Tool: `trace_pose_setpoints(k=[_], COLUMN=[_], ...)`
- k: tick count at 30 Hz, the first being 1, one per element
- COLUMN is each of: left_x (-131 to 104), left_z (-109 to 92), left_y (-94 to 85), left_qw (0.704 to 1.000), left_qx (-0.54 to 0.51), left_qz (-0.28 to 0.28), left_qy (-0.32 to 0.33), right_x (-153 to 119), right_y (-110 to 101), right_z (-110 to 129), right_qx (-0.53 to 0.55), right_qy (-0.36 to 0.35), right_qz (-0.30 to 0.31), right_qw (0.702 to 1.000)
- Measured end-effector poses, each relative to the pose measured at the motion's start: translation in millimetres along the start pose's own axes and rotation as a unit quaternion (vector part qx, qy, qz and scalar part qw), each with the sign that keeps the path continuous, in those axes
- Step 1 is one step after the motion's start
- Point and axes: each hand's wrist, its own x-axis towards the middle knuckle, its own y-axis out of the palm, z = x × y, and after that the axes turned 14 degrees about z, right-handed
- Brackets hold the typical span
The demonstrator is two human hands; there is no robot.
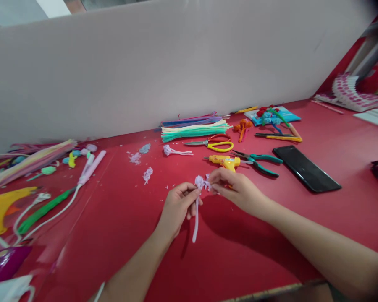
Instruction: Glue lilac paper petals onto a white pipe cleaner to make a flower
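While right hand (234, 184) curls beside — left hand (180, 201) pinches lilac flower (199, 181).

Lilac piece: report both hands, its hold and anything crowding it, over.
Left hand pinching lilac piece, stem pointing down. Right hand close beside it, grip unclear. Yellow glue gun lying just beyond right hand.

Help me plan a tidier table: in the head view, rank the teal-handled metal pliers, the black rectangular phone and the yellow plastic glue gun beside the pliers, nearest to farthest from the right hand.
1. Yellow plastic glue gun, just beyond the right hand.
2. Teal-handled metal pliers, beyond the hand, to its right.
3. Black rectangular phone, farthest right of the three.
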Motion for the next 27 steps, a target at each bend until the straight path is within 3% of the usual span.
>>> trace_pose_setpoints(k=[7,14,27], left_x=[-2.4,-3.4,-4.3], left_z=[1.3,0.3,-0.3], left_y=[1.6,1.3,3.3], left_qw=[0.994,0.991,0.990], left_qx=[0.107,0.136,0.138], left_qz=[0.008,0.011,0.016], left_qy=[-0.012,-0.017,-0.018], right_x=[-2.8,-3.2,-2.5], right_y=[1.9,1.4,2.6], right_z=[3.5,1.3,-2.1], right_qx=[-0.034,-0.102,-0.138], right_qy=[-0.008,-0.019,-0.018], right_qz=[-0.004,0.018,-0.012], right_qw=[0.999,0.994,0.990])
